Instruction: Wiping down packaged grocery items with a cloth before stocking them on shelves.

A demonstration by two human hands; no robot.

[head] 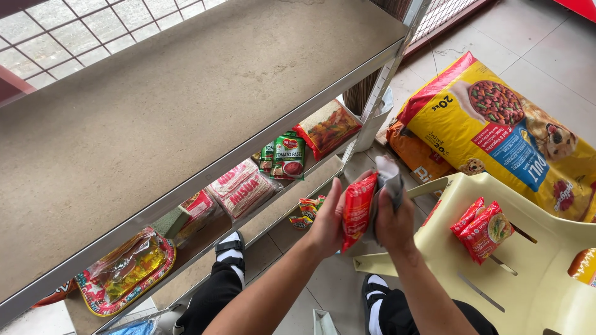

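Observation:
My left hand grips a red flat food packet, held upright in front of the shelf. My right hand presses a grey cloth against the packet's right side. Both hands hover just left of a pale yellow plastic chair. Two or three similar red packets lie on the chair seat.
A metal shelving unit has a bare dusty top board. The lower shelves hold green sauce pouches, pink-and-white packs and other bags. A large yellow pet food sack lies on the tiled floor.

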